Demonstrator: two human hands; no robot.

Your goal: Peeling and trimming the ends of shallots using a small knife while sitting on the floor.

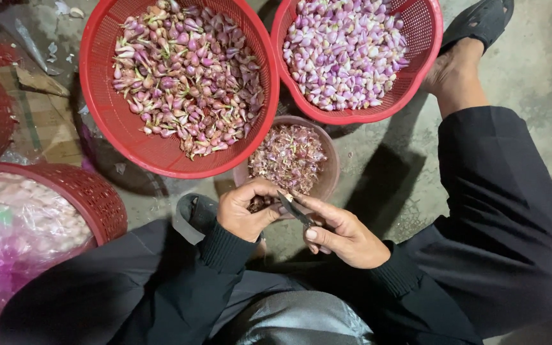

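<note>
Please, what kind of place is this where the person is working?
Probably an informal food-preparation spot on the ground, perhaps a market or backyard. The floor is bare concrete, red baskets of small purple bulbs stand on it, and the right hand holds a small knife over a bowl of trimmings.

3 baskets (97, 96) crowd ahead; floor (531, 64) right open.

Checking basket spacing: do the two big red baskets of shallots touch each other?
Apart. The head view shows a dark strip of floor between the left basket's rim and the right basket's rim.
</note>
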